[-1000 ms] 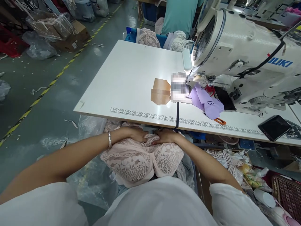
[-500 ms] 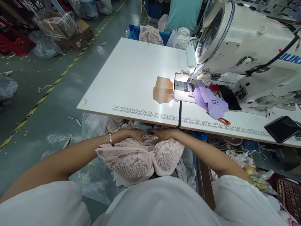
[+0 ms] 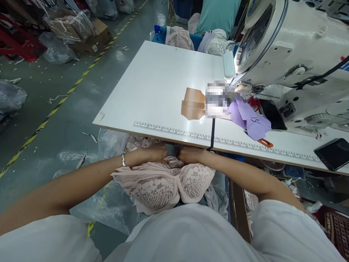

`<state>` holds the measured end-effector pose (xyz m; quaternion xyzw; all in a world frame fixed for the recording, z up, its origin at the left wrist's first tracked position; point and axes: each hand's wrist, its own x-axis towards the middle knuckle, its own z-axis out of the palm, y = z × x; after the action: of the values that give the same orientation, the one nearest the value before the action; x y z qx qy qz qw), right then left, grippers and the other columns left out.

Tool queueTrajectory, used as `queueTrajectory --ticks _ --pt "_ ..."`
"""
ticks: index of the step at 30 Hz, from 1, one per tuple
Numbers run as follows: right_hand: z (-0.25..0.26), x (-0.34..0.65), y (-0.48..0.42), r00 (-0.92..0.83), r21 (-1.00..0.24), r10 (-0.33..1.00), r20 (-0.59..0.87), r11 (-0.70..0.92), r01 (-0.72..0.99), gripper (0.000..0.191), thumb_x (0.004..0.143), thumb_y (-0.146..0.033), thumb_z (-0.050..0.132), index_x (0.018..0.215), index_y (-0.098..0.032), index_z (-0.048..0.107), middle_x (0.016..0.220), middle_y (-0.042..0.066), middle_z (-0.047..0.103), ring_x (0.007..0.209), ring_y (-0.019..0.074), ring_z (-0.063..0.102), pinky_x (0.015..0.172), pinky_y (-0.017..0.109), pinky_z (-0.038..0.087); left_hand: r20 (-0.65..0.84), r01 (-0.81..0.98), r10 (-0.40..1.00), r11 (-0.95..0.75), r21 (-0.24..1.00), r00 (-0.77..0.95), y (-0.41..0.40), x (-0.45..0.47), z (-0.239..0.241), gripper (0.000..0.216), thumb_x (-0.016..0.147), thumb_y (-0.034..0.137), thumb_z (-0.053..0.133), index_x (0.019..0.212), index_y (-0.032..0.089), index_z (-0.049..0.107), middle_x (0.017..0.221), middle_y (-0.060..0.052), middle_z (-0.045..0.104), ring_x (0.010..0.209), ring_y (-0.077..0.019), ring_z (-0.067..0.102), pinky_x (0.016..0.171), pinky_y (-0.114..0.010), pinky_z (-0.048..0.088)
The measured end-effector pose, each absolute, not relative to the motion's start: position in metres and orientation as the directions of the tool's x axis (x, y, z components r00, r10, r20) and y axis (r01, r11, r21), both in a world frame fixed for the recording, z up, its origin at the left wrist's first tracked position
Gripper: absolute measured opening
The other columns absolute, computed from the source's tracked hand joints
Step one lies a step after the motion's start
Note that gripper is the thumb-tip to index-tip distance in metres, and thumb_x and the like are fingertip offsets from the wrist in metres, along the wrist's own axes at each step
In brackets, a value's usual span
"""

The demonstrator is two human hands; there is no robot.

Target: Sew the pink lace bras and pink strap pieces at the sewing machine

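onlooker notes: person in a white shirt, arms reaching forward, both hands up against the near edge of the white worktop. left hand: fingers curled under, tips hidden, can't say if it's pinching cloth. right hand: bunched the same way, knuckles near the edge, grip can't be made out either. narrow gap between the two. silver bracelet on left wrist. pale pink lace bra lies below the worktop edge, between the forearms, in front of the person's body; its far folds are right by both hands. clear plastic sheet to the left of it, over the floor.

on the worktop: white sewing machine at right, brown patch near the middle, lilac cloth by the machine, small orange item just beside the lilac, dark phone-like slab toward the right end, printed ruler along the near edge. past the far edge: pale lace bundles. off left: yellow-black tape, cardboard box.
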<state>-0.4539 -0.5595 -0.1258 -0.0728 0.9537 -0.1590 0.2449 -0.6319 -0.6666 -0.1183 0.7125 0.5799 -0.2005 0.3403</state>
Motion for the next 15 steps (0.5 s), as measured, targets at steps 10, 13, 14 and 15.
queueTrajectory --ticks 10,13,14,15 --pt "-0.122 -0.459 -0.551 -0.689 -0.454 -0.144 -0.710 0.842 0.292 0.053 0.085 -0.056 0.067 0.108 -0.009 0.075 0.116 0.018 0.072 0.105 0.0309 0.068 0.086 0.034 0.053 -0.863 0.893 0.359 0.145 0.426 0.354 -0.661 -0.641 -0.116 0.038 0.072 0.055 0.070 0.086 0.021 0.078 0.085 -0.005 0.077 0.075 -0.0232 0.065 0.069 -0.030 0.049" --pt "-0.117 -0.460 -0.556 -0.682 -0.485 -0.183 -0.708 0.828 0.281 0.055 0.080 -0.059 0.071 0.107 -0.012 0.076 0.112 0.015 0.073 0.104 0.0297 0.068 0.087 0.034 0.052 -0.877 0.871 0.296 0.208 0.445 0.378 -0.663 -0.639 -0.116 0.034 0.071 0.049 0.076 0.086 0.018 0.078 0.076 -0.004 0.075 0.069 -0.0205 0.063 0.067 -0.031 0.051" --pt "-0.116 -0.461 -0.557 -0.669 -0.490 -0.198 -0.717 0.825 0.282 0.054 0.078 -0.061 0.071 0.103 -0.012 0.077 0.105 0.014 0.074 0.098 0.0289 0.069 0.084 0.033 0.052 -0.881 0.865 0.285 0.232 0.445 0.377 -0.666 -0.638 -0.117 0.034 0.072 0.047 0.076 0.088 0.017 0.077 0.075 -0.003 0.074 0.067 -0.0190 0.063 0.067 -0.031 0.052" --pt "-0.116 -0.462 -0.557 -0.652 -0.495 -0.213 -0.727 0.821 0.284 0.054 0.077 -0.062 0.071 0.098 -0.012 0.078 0.097 0.013 0.075 0.093 0.0282 0.070 0.081 0.033 0.052 -0.884 0.861 0.288 0.254 0.441 0.368 -0.669 -0.637 -0.118 0.033 0.075 0.045 0.076 0.091 0.016 0.076 0.074 -0.003 0.073 0.066 -0.0176 0.063 0.066 -0.031 0.053"
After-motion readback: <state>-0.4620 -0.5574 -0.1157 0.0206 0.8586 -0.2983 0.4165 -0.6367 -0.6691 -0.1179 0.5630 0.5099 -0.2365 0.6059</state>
